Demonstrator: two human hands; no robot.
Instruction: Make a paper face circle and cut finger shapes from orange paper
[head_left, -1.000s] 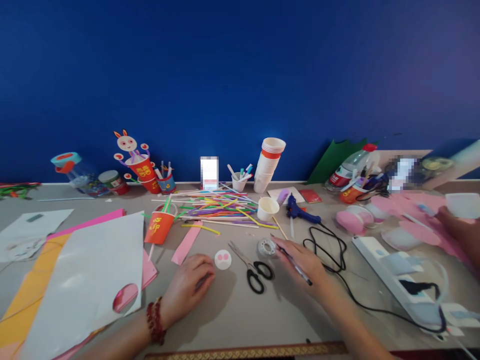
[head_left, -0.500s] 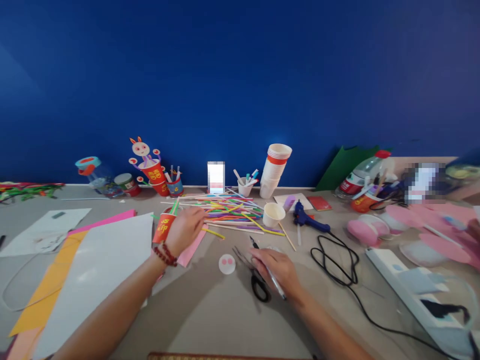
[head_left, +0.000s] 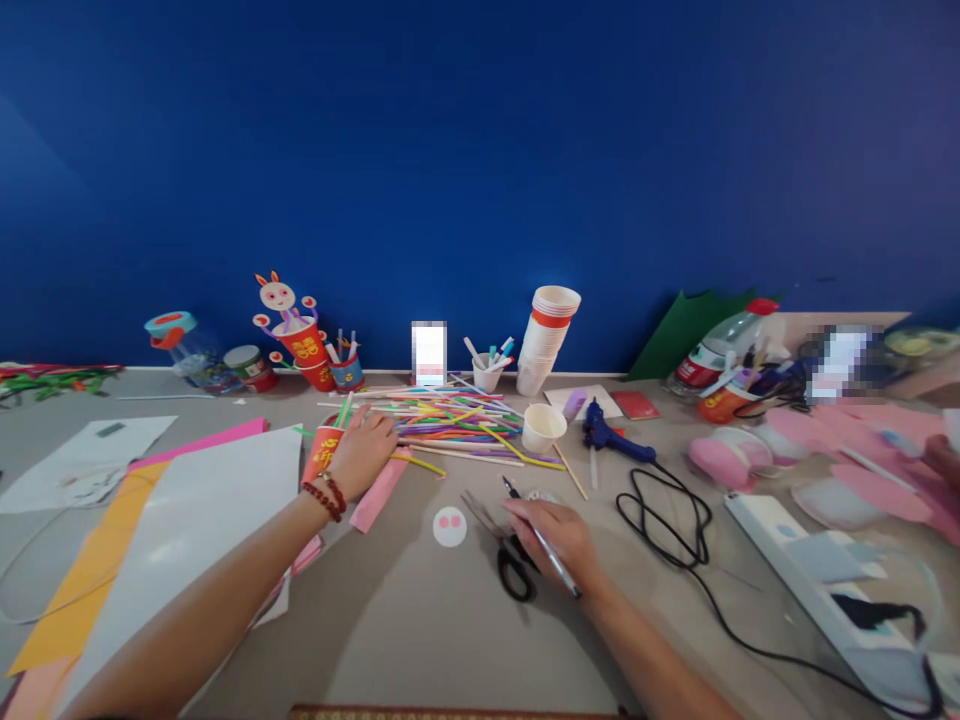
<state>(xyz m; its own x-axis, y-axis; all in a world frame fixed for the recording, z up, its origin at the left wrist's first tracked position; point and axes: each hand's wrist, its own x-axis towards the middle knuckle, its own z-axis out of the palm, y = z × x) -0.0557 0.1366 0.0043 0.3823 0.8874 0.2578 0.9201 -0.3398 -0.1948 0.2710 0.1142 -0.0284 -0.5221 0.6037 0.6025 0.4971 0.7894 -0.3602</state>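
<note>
A blue wall (head_left: 480,180) stands behind a grey table (head_left: 420,620), with a large white sheet (head_left: 180,540) at the left, partly hidden by the left forearm. Beyond the hands lies a loose heap of coloured straws (head_left: 457,415). The hands are apart: the left hand (head_left: 365,450), which a second ago lay beside the small disc, is now up at the heap's near-left edge, hiding part of a red cup (head_left: 319,450); whether it grips anything cannot be told. The right hand (head_left: 553,535) has moved from the tape roll (head_left: 538,494) to the scissors (head_left: 516,580), covering part of them, its fingers closed on a pen (head_left: 555,562) with the tip pointing away. The white disc (head_left: 450,526), bearing two pink spots, lies untouched between the hands, so work on it seems to be paused.
</note>
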